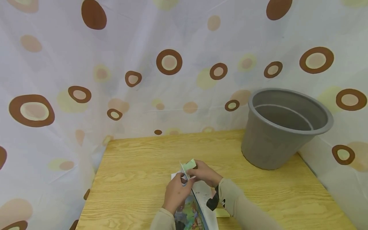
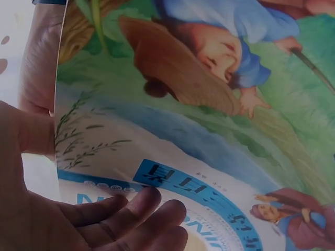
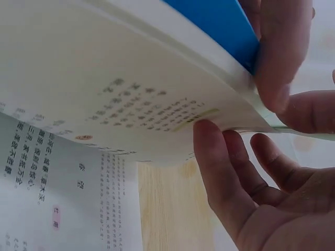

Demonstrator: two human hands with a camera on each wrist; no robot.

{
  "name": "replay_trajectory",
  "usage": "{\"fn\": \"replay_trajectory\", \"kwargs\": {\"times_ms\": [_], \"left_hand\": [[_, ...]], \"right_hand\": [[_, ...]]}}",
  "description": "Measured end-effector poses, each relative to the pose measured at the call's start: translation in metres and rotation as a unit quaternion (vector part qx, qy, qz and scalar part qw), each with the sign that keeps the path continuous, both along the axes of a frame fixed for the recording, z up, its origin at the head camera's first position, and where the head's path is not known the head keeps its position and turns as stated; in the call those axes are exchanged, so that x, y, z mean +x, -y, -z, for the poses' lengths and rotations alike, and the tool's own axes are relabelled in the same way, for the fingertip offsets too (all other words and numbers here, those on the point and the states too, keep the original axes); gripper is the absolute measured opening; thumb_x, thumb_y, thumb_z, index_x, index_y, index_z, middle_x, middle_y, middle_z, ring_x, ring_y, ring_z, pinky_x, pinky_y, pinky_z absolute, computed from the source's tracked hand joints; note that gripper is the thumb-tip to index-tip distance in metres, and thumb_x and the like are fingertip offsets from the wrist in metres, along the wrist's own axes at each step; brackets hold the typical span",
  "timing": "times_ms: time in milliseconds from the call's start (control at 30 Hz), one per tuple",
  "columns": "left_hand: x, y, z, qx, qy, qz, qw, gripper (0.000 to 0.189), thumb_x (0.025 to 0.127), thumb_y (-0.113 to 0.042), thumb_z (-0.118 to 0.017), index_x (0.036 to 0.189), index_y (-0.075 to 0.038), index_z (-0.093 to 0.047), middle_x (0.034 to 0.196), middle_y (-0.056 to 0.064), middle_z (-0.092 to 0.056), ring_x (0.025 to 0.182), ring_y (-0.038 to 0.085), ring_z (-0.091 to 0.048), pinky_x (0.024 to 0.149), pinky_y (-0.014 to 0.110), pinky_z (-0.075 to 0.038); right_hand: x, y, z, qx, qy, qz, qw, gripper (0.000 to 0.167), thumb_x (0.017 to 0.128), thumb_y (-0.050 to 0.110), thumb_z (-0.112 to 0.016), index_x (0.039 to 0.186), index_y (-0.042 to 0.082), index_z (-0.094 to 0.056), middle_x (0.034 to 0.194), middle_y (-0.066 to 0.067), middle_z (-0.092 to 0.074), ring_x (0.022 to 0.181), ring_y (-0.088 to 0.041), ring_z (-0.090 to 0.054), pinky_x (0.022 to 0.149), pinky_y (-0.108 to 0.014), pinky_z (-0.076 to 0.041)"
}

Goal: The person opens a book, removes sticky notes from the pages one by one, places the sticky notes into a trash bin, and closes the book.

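An illustrated book (image 1: 188,212) stands partly open over the table, its picture cover (image 2: 199,136) filling most of the left wrist view. My left hand (image 1: 178,191) grips the book's far edge, its fingers (image 2: 157,209) lying along the cover. At the same edge my right hand (image 1: 205,174) pinches a pale green sticky note (image 1: 189,164) against a page. Printed pages (image 3: 152,110) show in the right wrist view, with the right fingertips (image 3: 209,141) touching the page beside a yellow-green line of text. Part of the note is hidden by fingers.
A yellow pad of sticky notes (image 1: 222,213) lies on the wooden table (image 1: 138,172), partly behind the right forearm. At the back right stands a large grey bucket (image 1: 267,143). A dotted curtain (image 1: 187,86) hangs behind and along the sides.
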State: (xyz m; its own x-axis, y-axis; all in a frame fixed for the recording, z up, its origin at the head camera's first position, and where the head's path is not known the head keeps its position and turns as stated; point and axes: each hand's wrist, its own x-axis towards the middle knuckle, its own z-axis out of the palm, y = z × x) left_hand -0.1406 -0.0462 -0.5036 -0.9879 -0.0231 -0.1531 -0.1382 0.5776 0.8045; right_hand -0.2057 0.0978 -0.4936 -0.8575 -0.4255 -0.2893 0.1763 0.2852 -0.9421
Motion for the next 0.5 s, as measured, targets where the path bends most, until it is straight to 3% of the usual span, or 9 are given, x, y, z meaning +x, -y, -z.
{"fn": "replay_trajectory", "kwargs": {"times_ms": [200, 400, 500], "left_hand": [[-0.001, -0.006, 0.004, 0.011, 0.027, -0.01, 0.9995, 0.043, 0.093, -0.027, -0.053, 0.127, 0.0, -0.057, 0.103, 0.014, -0.069, 0.056, 0.016, -0.056, 0.045, 0.028, -0.043], [-0.005, -0.008, 0.006, -0.012, 0.012, -0.013, 0.9998, 0.039, 0.091, -0.023, -0.053, 0.121, 0.001, -0.06, 0.099, 0.015, -0.071, 0.071, 0.018, -0.063, 0.055, 0.031, -0.049], [-0.005, -0.01, 0.007, -0.022, 0.01, -0.017, 0.9996, 0.037, 0.09, -0.023, -0.054, 0.119, 0.0, -0.06, 0.097, 0.014, -0.07, 0.072, 0.019, -0.062, 0.056, 0.031, -0.049]], "right_hand": [[0.001, -0.002, 0.007, 0.005, -0.004, 0.011, 0.9999, 0.031, 0.097, 0.011, -0.056, 0.124, -0.004, -0.056, 0.115, -0.022, -0.063, 0.093, -0.021, -0.067, 0.081, -0.043, -0.061], [0.001, -0.001, 0.011, 0.023, -0.012, 0.023, 0.9994, 0.032, 0.094, 0.012, -0.058, 0.122, -0.003, -0.057, 0.108, -0.019, -0.063, 0.09, -0.02, -0.067, 0.079, -0.043, -0.061], [0.001, -0.001, 0.013, 0.029, -0.016, 0.026, 0.9991, 0.033, 0.093, 0.012, -0.059, 0.123, -0.003, -0.057, 0.105, -0.018, -0.062, 0.088, -0.02, -0.066, 0.079, -0.043, -0.061]]}}
